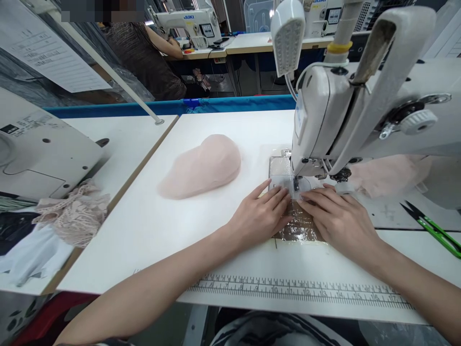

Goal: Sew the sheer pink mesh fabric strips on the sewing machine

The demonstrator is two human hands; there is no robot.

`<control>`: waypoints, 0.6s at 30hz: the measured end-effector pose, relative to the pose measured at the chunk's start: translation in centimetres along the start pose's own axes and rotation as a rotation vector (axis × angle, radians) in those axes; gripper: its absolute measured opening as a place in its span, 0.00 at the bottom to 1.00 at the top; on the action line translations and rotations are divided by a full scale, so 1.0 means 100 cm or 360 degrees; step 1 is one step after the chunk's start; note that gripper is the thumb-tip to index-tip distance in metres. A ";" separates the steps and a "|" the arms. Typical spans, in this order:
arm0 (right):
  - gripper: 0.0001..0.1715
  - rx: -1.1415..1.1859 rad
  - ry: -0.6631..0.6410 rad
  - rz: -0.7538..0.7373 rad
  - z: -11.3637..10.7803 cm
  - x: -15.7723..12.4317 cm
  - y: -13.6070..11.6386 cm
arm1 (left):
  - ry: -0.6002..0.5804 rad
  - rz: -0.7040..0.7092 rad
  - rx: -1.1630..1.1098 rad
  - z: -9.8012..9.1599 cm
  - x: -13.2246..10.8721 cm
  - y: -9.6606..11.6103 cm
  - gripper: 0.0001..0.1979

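My left hand (261,211) lies with fingers stretched out, their tips on the plate just left of the sewing machine's presser foot (297,183). My right hand (336,211) rests palm down on the other side of the foot, its fingers extended toward the needle area. No fabric can be made out under the fingertips. Shiny clear tape (300,226) over a brown patch covers the bed between the hands. The white sewing machine head (324,115) stands above them. Left of my hands, a pale pink moulded fabric cup (205,166) lies on the table.
Green thread snips (434,228) lie at the right. Pink fabric (391,175) sits behind the needle area. A ruler strip (288,288) runs along the front edge. Thread and fabric scraps (81,214) are piled at the left by another machine (43,144). A person (144,57) sits beyond.
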State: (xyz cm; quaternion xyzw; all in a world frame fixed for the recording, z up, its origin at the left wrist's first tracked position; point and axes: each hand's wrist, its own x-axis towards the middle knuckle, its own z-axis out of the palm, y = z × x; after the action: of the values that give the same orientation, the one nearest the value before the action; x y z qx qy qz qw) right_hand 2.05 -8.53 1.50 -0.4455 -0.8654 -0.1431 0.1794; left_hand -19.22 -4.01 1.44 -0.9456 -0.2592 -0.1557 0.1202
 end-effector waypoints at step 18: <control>0.20 -0.0164 -0.0079 0.0010 0.000 0.008 0.011 | -0.0079 -0.0136 -0.0094 0.009 0.014 -0.014 0.26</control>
State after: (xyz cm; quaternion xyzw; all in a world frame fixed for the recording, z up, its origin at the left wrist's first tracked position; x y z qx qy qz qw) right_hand 2.52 -7.36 1.93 -0.4602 -0.8597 -0.1757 0.1350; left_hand -18.60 -1.95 1.31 -0.9404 -0.2975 -0.1448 0.0791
